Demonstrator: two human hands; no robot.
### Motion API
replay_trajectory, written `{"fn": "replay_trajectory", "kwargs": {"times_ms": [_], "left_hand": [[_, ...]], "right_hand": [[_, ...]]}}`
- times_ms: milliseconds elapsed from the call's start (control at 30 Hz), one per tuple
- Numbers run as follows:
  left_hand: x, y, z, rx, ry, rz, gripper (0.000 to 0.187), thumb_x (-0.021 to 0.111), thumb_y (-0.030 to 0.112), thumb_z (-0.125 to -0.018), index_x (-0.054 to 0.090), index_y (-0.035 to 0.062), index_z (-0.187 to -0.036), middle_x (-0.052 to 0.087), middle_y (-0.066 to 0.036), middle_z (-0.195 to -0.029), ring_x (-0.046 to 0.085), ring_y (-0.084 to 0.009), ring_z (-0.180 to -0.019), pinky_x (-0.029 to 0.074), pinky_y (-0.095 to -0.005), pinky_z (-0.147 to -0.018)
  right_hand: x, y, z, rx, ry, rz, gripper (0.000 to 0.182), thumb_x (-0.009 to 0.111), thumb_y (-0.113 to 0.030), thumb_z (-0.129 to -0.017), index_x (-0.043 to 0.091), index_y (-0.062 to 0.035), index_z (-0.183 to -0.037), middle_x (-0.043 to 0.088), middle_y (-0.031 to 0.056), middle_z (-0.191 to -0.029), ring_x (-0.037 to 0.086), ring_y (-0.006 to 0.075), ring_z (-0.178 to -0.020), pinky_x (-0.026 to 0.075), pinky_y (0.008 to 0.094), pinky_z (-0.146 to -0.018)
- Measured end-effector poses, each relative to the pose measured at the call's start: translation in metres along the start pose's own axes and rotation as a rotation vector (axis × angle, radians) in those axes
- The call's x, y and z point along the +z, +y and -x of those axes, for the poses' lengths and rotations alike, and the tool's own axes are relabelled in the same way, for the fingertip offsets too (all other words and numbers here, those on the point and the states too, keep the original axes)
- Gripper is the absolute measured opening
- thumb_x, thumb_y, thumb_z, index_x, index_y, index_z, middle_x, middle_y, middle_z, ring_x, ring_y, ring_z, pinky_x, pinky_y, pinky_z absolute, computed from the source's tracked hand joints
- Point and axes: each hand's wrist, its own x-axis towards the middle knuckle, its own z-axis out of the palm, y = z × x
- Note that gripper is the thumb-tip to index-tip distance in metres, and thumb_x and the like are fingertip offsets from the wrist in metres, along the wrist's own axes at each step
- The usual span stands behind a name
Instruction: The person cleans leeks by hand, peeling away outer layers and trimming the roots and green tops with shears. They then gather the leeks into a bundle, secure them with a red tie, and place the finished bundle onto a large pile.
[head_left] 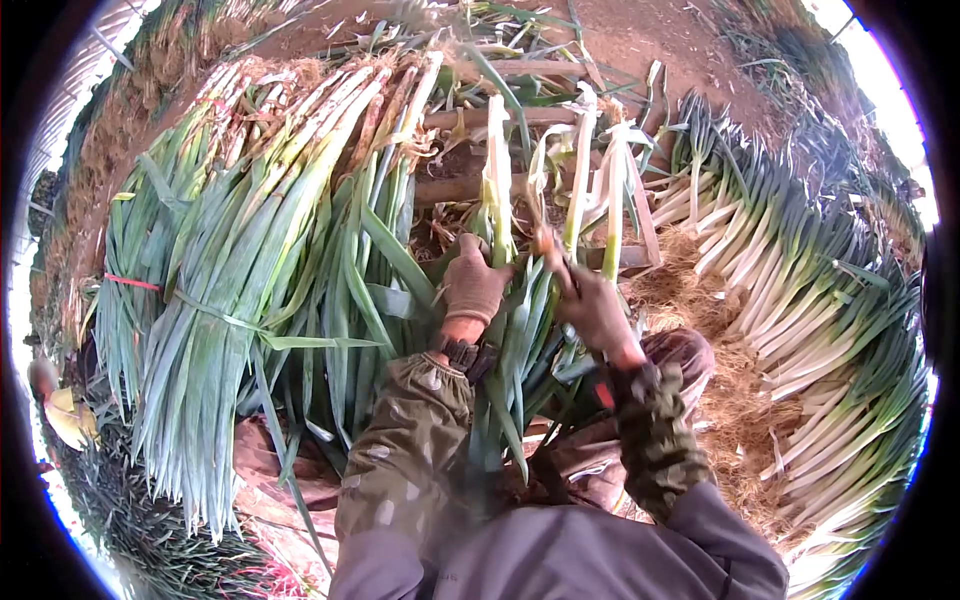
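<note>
My gloved left hand (472,285) is closed round the lower part of a leek (497,170), whose pale stem points away from me. My gloved right hand (596,312) grips a brown-handled tool (546,241); its far end is thin and blurred. The tool lies just right of the held leek. Two more peeled leek stems, one a pale leek (580,165), stand beyond the right hand. Green leaves hang between my forearms. Left of my left hand lies a thick pile of leeks (270,215) with brownish roots at the far end.
Wooden slats (520,118) run crosswise beyond my hands. On the right, a long row of leeks (775,290) with white stems curves beside straw-like root trimmings (725,400). A red band (132,282) circles a bundle at left. Loose leaves litter the far ground.
</note>
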Motion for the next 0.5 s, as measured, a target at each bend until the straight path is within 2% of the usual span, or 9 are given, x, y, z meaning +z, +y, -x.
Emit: {"fn": "replay_trajectory", "kwargs": {"times_ms": [67, 200, 233, 267, 300, 333, 400, 433, 500], "left_hand": [[0.007, -0.001, -0.001, 0.010, -0.029, 0.013, 0.052, 0.085, 0.027, -0.070, 0.050, 0.0040, -0.101, 0.069, -0.021, -0.086, 0.068, -0.0421, -0.081, 0.052, -0.0498, -0.074], [0.032, -0.006, 0.012, 0.068, -0.056, 0.112, 0.050, 0.087, 0.036, -0.073, 0.052, 0.0077, -0.094, 0.067, -0.011, -0.076, 0.069, -0.0338, -0.069, 0.055, -0.0439, -0.064], [0.034, 0.005, 0.022, 0.168, 0.019, -0.029, 0.051, 0.084, 0.042, -0.076, 0.052, 0.0078, -0.095, 0.068, -0.012, -0.076, 0.070, -0.0329, -0.069, 0.056, -0.0428, -0.063], [0.033, 0.014, 0.028, 0.075, -0.076, -0.036, 0.051, 0.080, 0.047, -0.079, 0.054, 0.0080, -0.099, 0.070, -0.014, -0.080, 0.071, -0.0330, -0.073, 0.056, -0.0443, -0.065], [0.039, 0.011, 0.032, 0.060, -0.100, -0.070, 0.052, 0.079, 0.048, -0.079, 0.054, 0.0081, -0.102, 0.070, -0.016, -0.082, 0.071, -0.0349, -0.075, 0.056, -0.0459, -0.067], [0.042, 0.008, 0.037, 0.037, -0.120, -0.108, 0.053, 0.078, 0.048, -0.079, 0.055, 0.0083, -0.105, 0.070, -0.017, -0.084, 0.071, -0.0368, -0.077, 0.055, -0.0475, -0.069], [0.052, 0.007, 0.051, 0.085, -0.141, -0.096, 0.048, 0.078, 0.031, -0.079, 0.052, 0.0078, -0.113, 0.069, -0.021, -0.087, 0.067, -0.0456, -0.084, 0.052, -0.0550, -0.074], [0.041, 0.026, 0.059, -0.004, -0.283, -0.157, 0.047, 0.075, 0.027, -0.080, 0.052, 0.0082, -0.117, 0.069, -0.022, -0.089, 0.067, -0.0452, -0.088, 0.053, -0.0550, -0.077], [0.027, 0.037, 0.064, 0.100, -0.449, -0.285, 0.042, 0.073, 0.024, -0.080, 0.056, 0.0089, -0.116, 0.070, -0.022, -0.091, 0.068, -0.0428, -0.091, 0.054, -0.0531, -0.081]], "right_hand": [[0.003, 0.012, 0.043, -0.062, -0.008, -0.150, 0.047, 0.070, -0.011, -0.075, 0.059, 0.0001, -0.120, 0.062, 0.0155, -0.083, 0.058, 0.0175, -0.079, 0.050, 0.0355, -0.076], [-0.002, 0.031, 0.056, -0.081, 0.066, -0.184, 0.056, 0.072, -0.011, -0.076, 0.056, 0.0001, -0.128, 0.065, 0.0148, -0.087, 0.061, 0.0177, -0.082, 0.052, 0.0339, -0.080], [-0.006, 0.034, 0.045, -0.081, 0.056, -0.133, 0.059, 0.072, -0.010, -0.076, 0.055, -0.0006, -0.132, 0.067, 0.0162, -0.090, 0.064, 0.0197, -0.082, 0.053, 0.0341, -0.081], [-0.010, 0.035, 0.033, -0.084, 0.046, -0.081, 0.063, 0.072, -0.009, -0.077, 0.053, -0.0013, -0.136, 0.069, 0.0175, -0.093, 0.067, 0.0217, -0.082, 0.055, 0.0344, -0.082], [-0.012, 0.026, 0.022, -0.005, 0.032, -0.205, 0.061, 0.070, -0.007, -0.079, 0.054, -0.0027, -0.138, 0.071, 0.0143, -0.097, 0.067, 0.0204, -0.082, 0.057, 0.0346, -0.084], [-0.010, 0.024, 0.009, -0.010, 0.136, -0.419, 0.043, 0.073, -0.008, -0.076, 0.064, 0.0007, -0.118, 0.065, 0.0039, -0.086, 0.059, 0.0127, -0.075, 0.052, 0.0288, -0.069], [-0.022, 0.022, -0.017, 0.065, 0.140, -0.375, 0.039, 0.071, -0.008, -0.078, 0.064, 0.0015, -0.115, 0.064, 0.0014, -0.083, 0.057, 0.0111, -0.071, 0.050, 0.0274, -0.065], [-0.018, 0.023, -0.028, -0.053, 0.181, -0.424, 0.036, 0.071, -0.010, -0.078, 0.064, 0.0022, -0.111, 0.062, -0.0004, -0.081, 0.054, 0.0090, -0.070, 0.048, 0.0263, -0.062], [-0.015, 0.032, -0.041, -0.056, 0.146, -0.314, 0.033, 0.071, -0.013, -0.078, 0.065, 0.0019, -0.107, 0.057, -0.0024, -0.078, 0.049, 0.0074, -0.068, 0.043, 0.0253, -0.059]]}}
